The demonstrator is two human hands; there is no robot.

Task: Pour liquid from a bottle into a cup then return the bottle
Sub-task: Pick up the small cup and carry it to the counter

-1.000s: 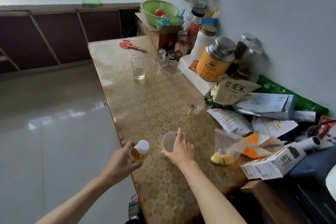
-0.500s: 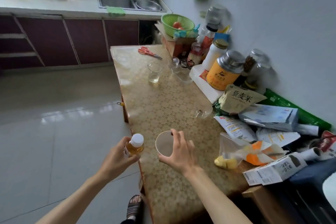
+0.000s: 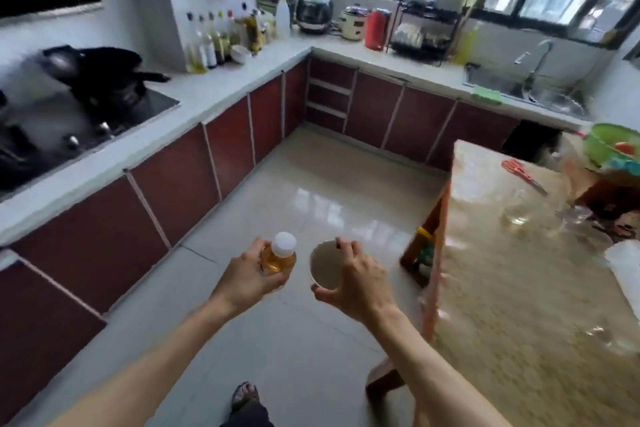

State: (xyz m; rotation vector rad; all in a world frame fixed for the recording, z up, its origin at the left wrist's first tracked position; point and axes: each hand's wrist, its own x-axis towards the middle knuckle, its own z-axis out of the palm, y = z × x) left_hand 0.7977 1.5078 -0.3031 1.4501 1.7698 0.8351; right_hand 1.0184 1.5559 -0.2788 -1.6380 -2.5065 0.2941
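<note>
Gripping an upright, white-capped bottle is the left hand; the right hand holds a paper cup, mouth tilted toward the camera

Patterned table: scissors, glass.

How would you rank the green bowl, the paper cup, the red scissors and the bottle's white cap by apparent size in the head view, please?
1. green bowl, though cut off by the frame edge
2. paper cup, nearer the camera, so its lead over the scissors is unsure
3. red scissors
4. white cap
</note>
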